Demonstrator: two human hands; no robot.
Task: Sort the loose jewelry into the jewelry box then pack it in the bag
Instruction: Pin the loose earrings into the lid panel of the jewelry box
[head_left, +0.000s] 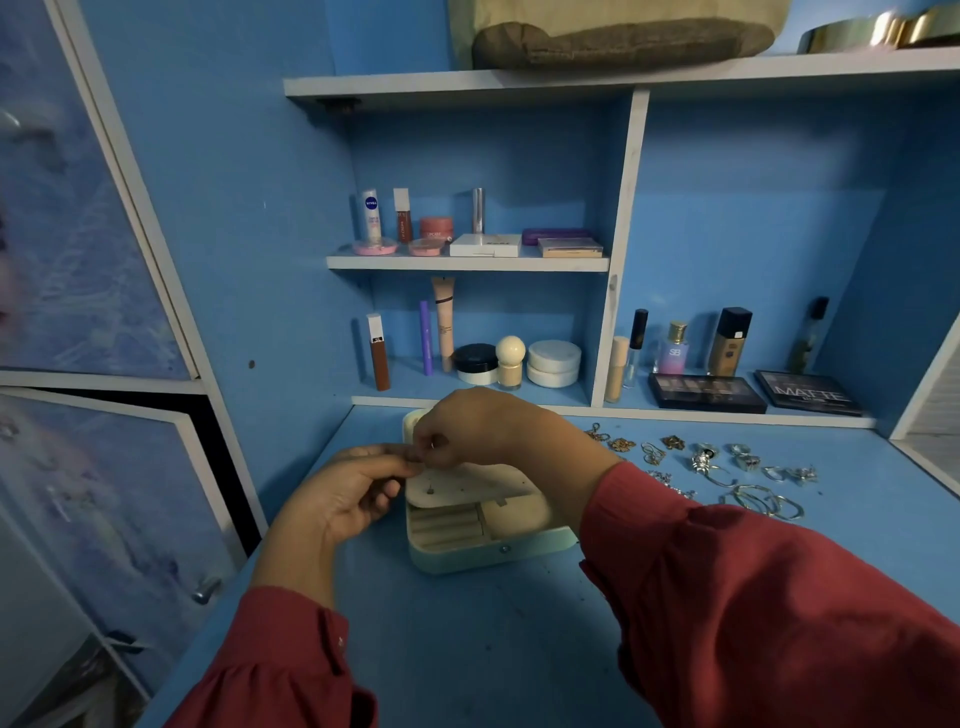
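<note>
1. Both hands meet just above the back left of the jewelry box (488, 525): the right hand (467, 426) has its grip pinched, thumb and forefinger pressed on a tiny piece (432, 446) that looks like an earring or its stud, though it is too small to tell for sure.
2. Left hand (353, 493) sits palm-up beside the box's left edge, its fingers curled and its fingertips brought up to the same tiny piece, seemingly pinching it too.
3. Both forearms wear red sleeves (753, 613).
4. Pale and rounded at the corners, the jewelry box lies open on the blue bench (467, 649), near the rear left. A cream panel with small holes (467, 486) covers its upper part, and one small stud (430, 489) stands in a hole. In front of the panel are ring rolls (447, 522) on the left and a plain compartment on the right.
5. Loose jewelry (711, 465) is spread on the bench to the right of the box, well apart from it (gold pieces at the back, silver rings, chains and hoops (769, 501) nearer the front).
6. Behind the bench, blue shelves with white edges hold cosmetics: tubes, jars and compacts in the left bays, bottles and two dark palettes (706, 392) in the right one.
7. On the top shelf lies a tan fabric bag (618, 36), partly cut off by the frame.
</note>
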